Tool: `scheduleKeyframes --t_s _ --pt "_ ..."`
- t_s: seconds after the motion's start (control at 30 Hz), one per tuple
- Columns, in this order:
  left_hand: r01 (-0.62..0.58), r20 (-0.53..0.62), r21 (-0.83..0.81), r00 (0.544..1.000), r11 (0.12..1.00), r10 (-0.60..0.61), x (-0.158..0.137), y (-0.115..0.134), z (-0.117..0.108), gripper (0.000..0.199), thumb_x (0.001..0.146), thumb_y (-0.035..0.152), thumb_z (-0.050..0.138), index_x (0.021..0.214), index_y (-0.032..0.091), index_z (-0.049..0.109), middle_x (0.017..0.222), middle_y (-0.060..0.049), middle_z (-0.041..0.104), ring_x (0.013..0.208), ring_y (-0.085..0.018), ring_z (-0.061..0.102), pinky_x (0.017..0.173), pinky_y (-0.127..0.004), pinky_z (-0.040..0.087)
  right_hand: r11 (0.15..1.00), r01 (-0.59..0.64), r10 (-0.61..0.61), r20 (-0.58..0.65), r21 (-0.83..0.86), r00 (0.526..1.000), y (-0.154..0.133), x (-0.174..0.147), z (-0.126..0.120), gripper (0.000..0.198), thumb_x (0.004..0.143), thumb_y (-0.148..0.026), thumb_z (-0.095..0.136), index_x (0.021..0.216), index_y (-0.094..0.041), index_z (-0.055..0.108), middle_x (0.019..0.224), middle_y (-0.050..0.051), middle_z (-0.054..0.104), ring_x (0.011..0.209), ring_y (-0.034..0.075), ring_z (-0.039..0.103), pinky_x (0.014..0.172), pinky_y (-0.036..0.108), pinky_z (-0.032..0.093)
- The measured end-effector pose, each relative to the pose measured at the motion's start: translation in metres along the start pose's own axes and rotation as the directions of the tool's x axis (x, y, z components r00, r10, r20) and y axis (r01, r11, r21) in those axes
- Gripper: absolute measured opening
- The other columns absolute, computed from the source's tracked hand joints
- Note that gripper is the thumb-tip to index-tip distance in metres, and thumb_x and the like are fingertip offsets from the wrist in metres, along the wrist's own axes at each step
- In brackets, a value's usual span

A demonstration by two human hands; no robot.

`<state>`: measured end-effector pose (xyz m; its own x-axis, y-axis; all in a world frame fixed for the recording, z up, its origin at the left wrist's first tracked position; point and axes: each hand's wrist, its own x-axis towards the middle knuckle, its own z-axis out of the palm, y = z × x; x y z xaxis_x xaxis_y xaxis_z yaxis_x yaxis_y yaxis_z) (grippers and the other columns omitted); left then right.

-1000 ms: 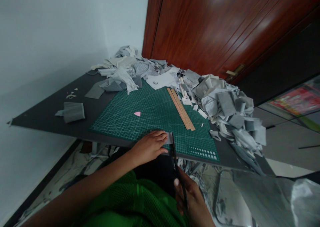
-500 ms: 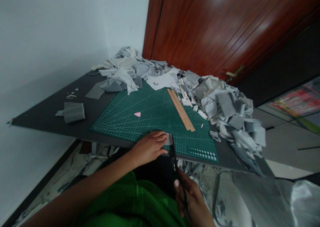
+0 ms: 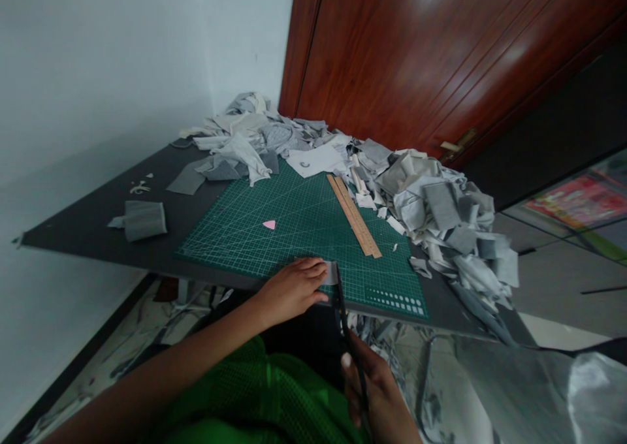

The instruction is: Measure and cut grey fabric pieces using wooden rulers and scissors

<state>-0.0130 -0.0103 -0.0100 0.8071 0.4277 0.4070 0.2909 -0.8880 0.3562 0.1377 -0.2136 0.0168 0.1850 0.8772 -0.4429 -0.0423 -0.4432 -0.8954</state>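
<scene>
My left hand (image 3: 296, 286) lies flat, fingers stretched out, pressing a small grey fabric piece (image 3: 331, 273) onto the green cutting mat (image 3: 240, 228) near the table's front edge. My right hand (image 3: 375, 388) is wrapped round the handles of black scissors (image 3: 341, 300), below and in front of the table edge. Their blades point away from me, with the tips at the right edge of the fabric piece. Most of that piece is hidden under my left fingers. A pink triangular chalk-like piece (image 3: 269, 224) lies on the mat, left of my hands.
Two wooden rulers (image 3: 355, 217) lie side by side on the mat. Heaps of grey and white fabric scraps (image 3: 431, 196) line the back and right of the dark table (image 3: 88, 238). A small fabric stack (image 3: 145, 220) sits at the left. More scraps litter the floor below.
</scene>
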Motion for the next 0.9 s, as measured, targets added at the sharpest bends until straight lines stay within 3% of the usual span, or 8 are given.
scheduleKeyframes --t_s 0.23,0.63,0.9 --pt "-0.01 -0.003 0.026 1.0 1.0 0.01 0.0 0.0 0.0 0.039 0.098 0.038 0.064 0.13 0.016 0.063 0.138 -0.012 0.066 0.138 -0.028 0.053 0.116 -0.044 0.042 0.999 0.024 -0.022 -0.06 0.031 0.998 0.002 -0.001 0.003 0.086 0.086 -0.069 0.067 0.151 -0.014 0.05 0.052 -0.011 0.039 0.039 0.007 0.031 0.035 0.017 0.034" --pt "-0.007 -0.016 0.005 1.0 1.0 0.007 -0.001 0.0 0.0 0.038 0.1 0.037 0.061 0.131 0.015 0.062 0.138 -0.012 0.066 0.139 -0.028 0.052 0.116 -0.045 0.043 0.995 0.02 -0.022 0.023 0.094 0.999 0.009 0.006 -0.004 0.089 0.084 -0.073 0.066 0.146 -0.012 0.049 0.051 -0.013 0.039 0.035 0.006 0.03 0.032 0.017 0.033" --pt "-0.004 -0.003 0.009 1.0 1.0 0.004 -0.001 0.002 -0.002 0.039 0.098 0.035 0.065 0.13 0.014 0.062 0.138 -0.012 0.065 0.139 -0.028 0.051 0.117 -0.044 0.042 0.995 0.03 -0.032 0.015 0.091 0.999 0.003 0.008 -0.01 0.081 0.086 -0.068 0.069 0.143 -0.013 0.053 0.056 -0.011 0.038 0.04 0.005 0.028 0.034 0.015 0.033"
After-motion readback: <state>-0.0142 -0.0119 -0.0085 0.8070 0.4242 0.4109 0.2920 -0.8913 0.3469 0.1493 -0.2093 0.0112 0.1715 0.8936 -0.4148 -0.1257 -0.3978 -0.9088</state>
